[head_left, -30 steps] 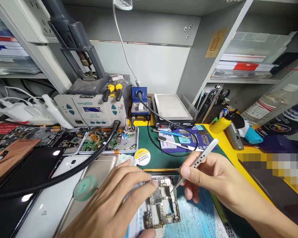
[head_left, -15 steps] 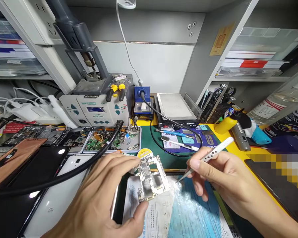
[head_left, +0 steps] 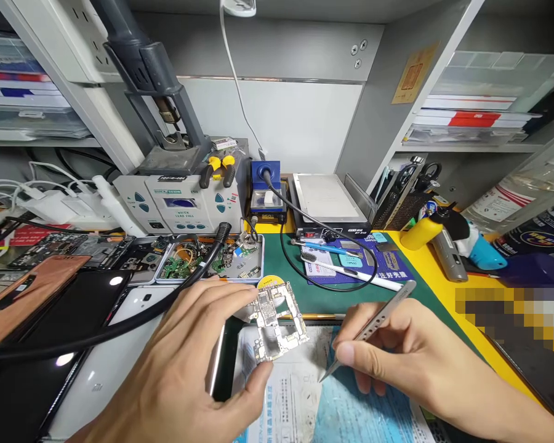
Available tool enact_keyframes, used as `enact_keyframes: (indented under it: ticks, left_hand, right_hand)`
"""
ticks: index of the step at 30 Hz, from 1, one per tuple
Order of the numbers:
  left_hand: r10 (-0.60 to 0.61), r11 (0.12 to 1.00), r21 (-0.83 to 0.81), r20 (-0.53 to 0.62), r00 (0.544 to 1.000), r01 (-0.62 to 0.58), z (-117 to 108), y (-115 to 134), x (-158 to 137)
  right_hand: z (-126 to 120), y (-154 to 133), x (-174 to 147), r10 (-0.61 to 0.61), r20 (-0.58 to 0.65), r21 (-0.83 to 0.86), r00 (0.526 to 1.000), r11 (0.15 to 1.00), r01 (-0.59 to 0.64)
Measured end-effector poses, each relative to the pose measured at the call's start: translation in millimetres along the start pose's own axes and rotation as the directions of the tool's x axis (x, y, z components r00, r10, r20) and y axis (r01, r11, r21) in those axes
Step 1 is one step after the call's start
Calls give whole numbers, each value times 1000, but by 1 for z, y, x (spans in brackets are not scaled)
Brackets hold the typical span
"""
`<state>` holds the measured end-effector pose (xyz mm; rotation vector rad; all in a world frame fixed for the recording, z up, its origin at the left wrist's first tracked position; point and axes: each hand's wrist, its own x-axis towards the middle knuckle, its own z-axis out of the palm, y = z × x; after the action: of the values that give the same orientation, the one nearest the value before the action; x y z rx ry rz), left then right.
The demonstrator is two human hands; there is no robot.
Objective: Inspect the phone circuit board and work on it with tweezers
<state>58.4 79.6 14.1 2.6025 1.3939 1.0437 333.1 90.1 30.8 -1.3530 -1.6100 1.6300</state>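
**Board lifted clear, tweezers poised over the sheet**

Nearest the desk's front edge, the left hand point(head_left: 189, 369) pinched a bare phone circuit board point(head_left: 274, 323) between thumb and fingertips, holding it tilted just above a printed blue-and-white sheet point(head_left: 305, 400). The right hand point(head_left: 397, 357) was closed around metal tweezers point(head_left: 369, 329), their tip touching or just above the sheet, apart from the board. The step in hand looked like inspection of the raised board; any next move would call for steadying it and bringing the tip to one small part. Farther back sat a parts tray point(head_left: 212, 261), and at the rear edge a hot-air station point(head_left: 180, 203).
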Motion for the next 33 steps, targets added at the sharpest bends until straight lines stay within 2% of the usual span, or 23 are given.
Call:
enact_keyframes:
  ticks: [4,12,18,33]
  left_hand:
    - [96,995,-5,43,994,-95,-1,1,-1]
    - [146,989,-4,53,988,-146,-2,2,-4]
    - [128,992,0,79,989,-128,-2,4,-1]
    - [119,993,-4,80,990,-119,-4,5,-4]
  right_hand:
    - [2,-4,-2,-43,1,-68,999,997,43]
    - [2,-5,-5,-93,51,-128,994,987,99]
    - [5,-8,-3,-116,27,-144,993,982,119]
    - [4,-8,-4,-86,29,-150,996,985,90]
